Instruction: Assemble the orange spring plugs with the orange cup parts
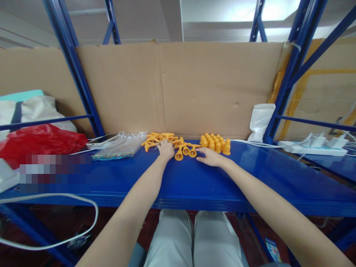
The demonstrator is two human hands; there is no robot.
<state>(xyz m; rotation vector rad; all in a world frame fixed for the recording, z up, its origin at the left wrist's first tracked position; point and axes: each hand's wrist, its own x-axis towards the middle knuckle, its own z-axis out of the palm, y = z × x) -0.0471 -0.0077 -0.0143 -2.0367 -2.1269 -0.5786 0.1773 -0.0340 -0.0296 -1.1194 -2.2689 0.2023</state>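
Note:
My left hand (pixel 166 150) reaches into a heap of orange curved plastic pieces (pixel 160 137) near the back of the blue shelf. Its fingers are curled, and what lies between them is hidden; a small dark or metallic bit shows beside them. My right hand (pixel 210 157) has its thumb and fingers apart, close to the right end of several orange pieces with flared, bell-like ends (pixel 179 155). These bell ends face me between my two hands. Right of them, orange bell-shaped caps (pixel 215 142) stand upright in close rows, just behind my right hand.
A blue metal shelf (pixel 178 181) carries everything, with cardboard (pixel 205 85) behind. Clear plastic bags (pixel 121 146) lie left of the heap. A red bag (pixel 41 142) sits farther left. On the right are a white pouch (pixel 260 122) and a power strip (pixel 314 148) with cables.

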